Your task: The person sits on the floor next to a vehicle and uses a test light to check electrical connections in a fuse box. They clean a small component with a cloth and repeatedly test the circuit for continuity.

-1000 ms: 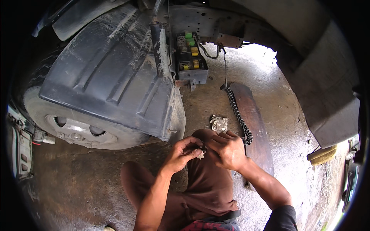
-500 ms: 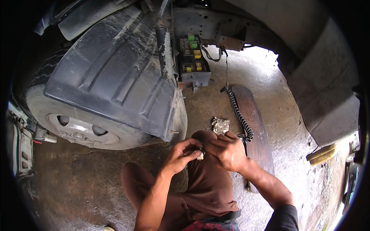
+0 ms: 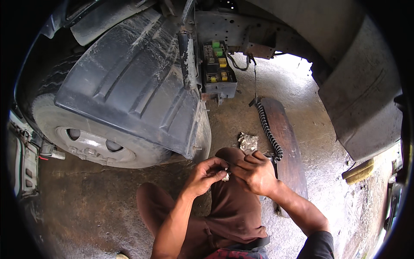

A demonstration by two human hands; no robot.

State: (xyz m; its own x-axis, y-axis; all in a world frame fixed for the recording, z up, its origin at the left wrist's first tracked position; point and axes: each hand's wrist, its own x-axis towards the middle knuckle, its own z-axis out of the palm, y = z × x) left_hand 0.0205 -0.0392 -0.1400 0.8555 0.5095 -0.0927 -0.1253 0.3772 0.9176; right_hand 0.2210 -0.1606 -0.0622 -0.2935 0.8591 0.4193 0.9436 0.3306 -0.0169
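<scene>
My left hand (image 3: 203, 177) is closed in a pinch on a small white piece (image 3: 225, 177) with a dark part above it, over my knee. Close beside it, my right hand (image 3: 258, 176) is closed with its fingers curled toward the left fingertips. A black coiled cord (image 3: 268, 129) runs down to the right hand and ends at its knuckles. What it joins there looks like a slim tool, mostly hidden by the fingers. Just beyond the right hand, a crumpled silvery wrapper (image 3: 248, 141) lies on the floor.
Ahead hangs an open fuse box (image 3: 219, 88) with green and yellow parts, near the vehicle frame (image 3: 215, 28). A wheel (image 3: 92, 144) under a dark splash guard (image 3: 125, 86) fills the left. A worn wooden board (image 3: 291, 172) lies at right, below a large grey panel (image 3: 366, 103).
The view has shifted slightly. Both hands keep nearly the same pose, still close together over the knee, and the white piece stays in the left fingers.
</scene>
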